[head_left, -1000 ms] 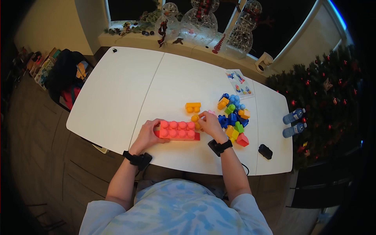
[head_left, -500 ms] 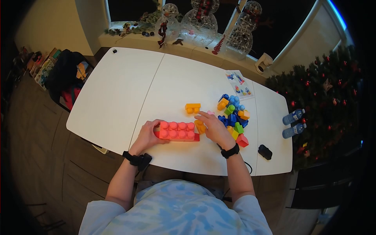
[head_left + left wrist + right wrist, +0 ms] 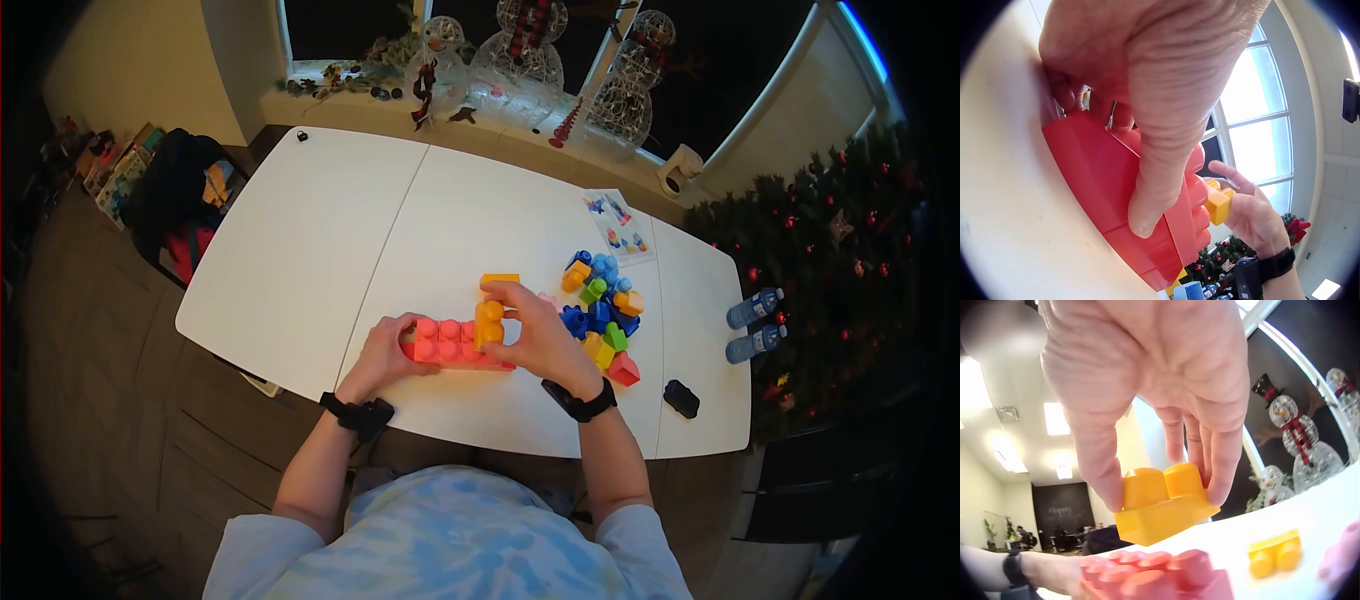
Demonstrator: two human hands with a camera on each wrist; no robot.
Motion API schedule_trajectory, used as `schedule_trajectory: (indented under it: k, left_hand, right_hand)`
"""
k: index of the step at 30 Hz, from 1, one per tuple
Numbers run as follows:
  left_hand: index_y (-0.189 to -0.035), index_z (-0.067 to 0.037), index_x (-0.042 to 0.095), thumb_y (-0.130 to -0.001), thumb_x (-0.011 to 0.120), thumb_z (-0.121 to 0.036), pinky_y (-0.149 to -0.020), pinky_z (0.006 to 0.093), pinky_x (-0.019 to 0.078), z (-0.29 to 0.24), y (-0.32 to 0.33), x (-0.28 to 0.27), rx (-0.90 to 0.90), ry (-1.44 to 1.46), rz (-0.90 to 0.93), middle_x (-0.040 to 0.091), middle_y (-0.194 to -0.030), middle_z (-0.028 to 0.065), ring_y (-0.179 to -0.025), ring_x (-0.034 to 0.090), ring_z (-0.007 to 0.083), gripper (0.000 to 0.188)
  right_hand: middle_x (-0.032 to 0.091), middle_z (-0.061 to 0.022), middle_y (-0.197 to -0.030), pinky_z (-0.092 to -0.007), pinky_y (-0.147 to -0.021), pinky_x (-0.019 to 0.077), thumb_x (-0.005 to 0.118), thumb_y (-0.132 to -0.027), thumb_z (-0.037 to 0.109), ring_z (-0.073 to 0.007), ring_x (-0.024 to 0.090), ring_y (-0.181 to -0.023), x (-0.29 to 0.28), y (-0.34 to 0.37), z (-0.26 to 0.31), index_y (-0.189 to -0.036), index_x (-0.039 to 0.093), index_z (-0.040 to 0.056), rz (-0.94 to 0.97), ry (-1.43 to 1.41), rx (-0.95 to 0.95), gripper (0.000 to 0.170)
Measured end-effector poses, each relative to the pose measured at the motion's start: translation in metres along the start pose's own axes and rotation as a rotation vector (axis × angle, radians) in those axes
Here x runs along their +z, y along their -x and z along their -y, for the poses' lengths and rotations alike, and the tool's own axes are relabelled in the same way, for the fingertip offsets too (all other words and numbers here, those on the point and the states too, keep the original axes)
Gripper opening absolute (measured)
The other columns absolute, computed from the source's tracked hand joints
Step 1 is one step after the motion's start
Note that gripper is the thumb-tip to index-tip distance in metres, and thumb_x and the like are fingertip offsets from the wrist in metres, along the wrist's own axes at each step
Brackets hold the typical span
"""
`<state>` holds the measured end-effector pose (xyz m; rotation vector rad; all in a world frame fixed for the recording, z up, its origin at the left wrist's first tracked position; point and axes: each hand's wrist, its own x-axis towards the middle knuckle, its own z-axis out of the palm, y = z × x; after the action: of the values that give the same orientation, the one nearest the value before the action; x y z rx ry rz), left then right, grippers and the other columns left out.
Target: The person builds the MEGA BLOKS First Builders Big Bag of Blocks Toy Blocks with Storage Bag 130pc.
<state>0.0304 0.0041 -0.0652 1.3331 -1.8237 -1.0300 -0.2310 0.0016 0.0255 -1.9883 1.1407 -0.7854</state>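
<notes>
My left hand (image 3: pixel 385 352) grips the left end of a block stack, a pink eight-stud building block (image 3: pixel 448 350) on top of a red layer (image 3: pixel 1088 169). In the left wrist view the thumb presses along the stack's side and the red layer is close to the tabletop. Between thumb and fingers, my right hand (image 3: pixel 550 338) pinches a yellow two-stud block (image 3: pixel 1163 515) by its ends, studs up. This block is over the right part of the pink block; the right wrist view shows a gap below it. Just beyond lies another yellow block (image 3: pixel 1277 552) on its side.
A pile of blue, green, yellow and red blocks (image 3: pixel 600 312) lies right of my right hand. Farther back is a printed picture sheet (image 3: pixel 618 228). Two water bottles (image 3: pixel 755 308) and a black object (image 3: pixel 681 399) occupy the table's right end.
My right hand has lifted the yellow two-stud block from the table beside the stack and brought it left over the pink block. The left hand keeps its grip.
</notes>
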Motion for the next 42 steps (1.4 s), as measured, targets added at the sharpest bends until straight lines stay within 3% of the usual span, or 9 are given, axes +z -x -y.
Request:
schedule_trajectory:
  k: [3, 13, 16, 18, 27, 34, 36, 38, 42]
  left_hand:
    - [-0.119, -0.003, 0.066, -0.062, 0.098, -0.019, -0.095, 0.0347, 0.0573, 0.009, -0.003, 0.000, -0.019, 0.057, 0.085, 0.072, -0.112, 0.0120, -0.101, 0.071, 0.0224, 0.067]
    - [-0.113, -0.007, 0.070, -0.059, 0.097, -0.021, -0.088, 0.0376, 0.0583, 0.005, -0.001, 0.002, 0.067, -0.034, -0.033, 0.076, -0.102, 0.0112, -0.092, 0.073, 0.0286, 0.061]
    - [-0.119, -0.005, 0.066, -0.062, 0.098, -0.021, -0.095, 0.0370, 0.0556, 0.005, -0.001, 0.000, -0.007, -0.047, 0.043, 0.072, -0.111, 0.0123, -0.102, 0.068, 0.0258, 0.067]
    - [-0.112, -0.007, 0.070, -0.059, 0.096, -0.022, -0.087, 0.0376, 0.0581, 0.001, 0.000, 0.001, 0.074, -0.040, -0.045, 0.076, -0.100, 0.0117, -0.091, 0.072, 0.0292, 0.061]
    - [-0.112, -0.007, 0.070, -0.058, 0.097, -0.022, -0.085, 0.0368, 0.0589, 0.002, 0.000, 0.001, 0.075, -0.052, -0.050, 0.076, -0.099, 0.0119, -0.089, 0.073, 0.0286, 0.062]
    - [-0.113, -0.006, 0.070, -0.058, 0.097, -0.022, -0.085, 0.0369, 0.0595, -0.001, -0.001, -0.001, 0.043, -0.013, -0.021, 0.076, -0.099, 0.0123, -0.090, 0.074, 0.0279, 0.063]
    - [-0.118, -0.004, 0.066, -0.061, 0.097, -0.025, -0.095, 0.0368, 0.0563, -0.001, -0.001, -0.002, -0.029, -0.010, 0.051, 0.072, -0.110, 0.0138, -0.101, 0.071, 0.0260, 0.068]
    - [-0.119, -0.004, 0.066, -0.062, 0.097, -0.024, -0.095, 0.0367, 0.0566, -0.002, 0.000, -0.003, -0.016, -0.045, 0.046, 0.072, -0.110, 0.0141, -0.101, 0.071, 0.0261, 0.068]
    - [-0.119, -0.003, 0.066, -0.063, 0.096, -0.023, -0.096, 0.0368, 0.0568, 0.010, -0.002, 0.002, 0.012, -0.089, 0.031, 0.072, -0.111, 0.0141, -0.103, 0.071, 0.0260, 0.067]
  right_hand:
    - [0.061, -0.0178, -0.130, -0.0406, -0.098, 0.0535, 0.083, -0.078, 0.010, -0.0351, 0.063, -0.116, 0.024, -0.007, 0.007, -0.139, 0.051, 0.0068, 0.033, 0.024, -0.053, 0.069]
    - [0.062, -0.0172, -0.127, -0.0396, -0.094, 0.0557, 0.085, -0.077, 0.011, -0.0351, 0.065, -0.112, 0.046, -0.011, 0.000, -0.137, 0.052, 0.0063, 0.059, 0.039, -0.062, 0.068]
    - [0.064, -0.0168, -0.126, -0.0390, -0.093, 0.0564, 0.086, -0.077, 0.012, -0.0343, 0.067, -0.110, 0.050, -0.012, -0.003, -0.136, 0.054, 0.0058, 0.065, 0.070, -0.063, 0.067]
    - [0.063, -0.0170, -0.126, -0.0395, -0.091, 0.0566, 0.086, -0.077, 0.012, -0.0351, 0.067, -0.109, 0.052, -0.013, -0.004, -0.134, 0.055, 0.0062, 0.077, 0.088, -0.061, 0.066]
    - [0.067, -0.0185, -0.113, -0.0403, -0.089, 0.0566, 0.085, -0.077, 0.012, -0.0371, 0.068, -0.103, 0.049, -0.018, -0.006, -0.131, 0.054, 0.0058, 0.128, 0.065, -0.070, 0.062]
    - [0.067, -0.0187, -0.127, -0.0423, -0.095, 0.0551, 0.084, -0.080, 0.014, -0.0377, 0.066, -0.114, 0.029, -0.019, -0.001, -0.142, 0.051, 0.0094, 0.085, 0.044, -0.037, 0.070]
    - [0.066, -0.0169, -0.130, -0.0440, -0.096, 0.0543, 0.082, -0.081, 0.013, -0.0380, 0.064, -0.117, 0.007, -0.028, -0.008, -0.143, 0.052, 0.0113, 0.019, -0.033, -0.072, 0.068]
    - [0.065, -0.0144, -0.136, -0.0435, -0.099, 0.0542, 0.079, -0.083, 0.010, -0.0368, 0.063, -0.121, -0.013, -0.042, -0.033, -0.137, 0.060, 0.0101, -0.172, 0.313, -0.234, 0.057]
    - [0.067, -0.0112, -0.132, -0.0433, -0.098, 0.0547, 0.077, -0.082, 0.006, -0.0350, 0.064, -0.118, -0.016, -0.054, -0.074, -0.127, 0.067, 0.0091, -0.035, 0.558, -0.096, 0.046]
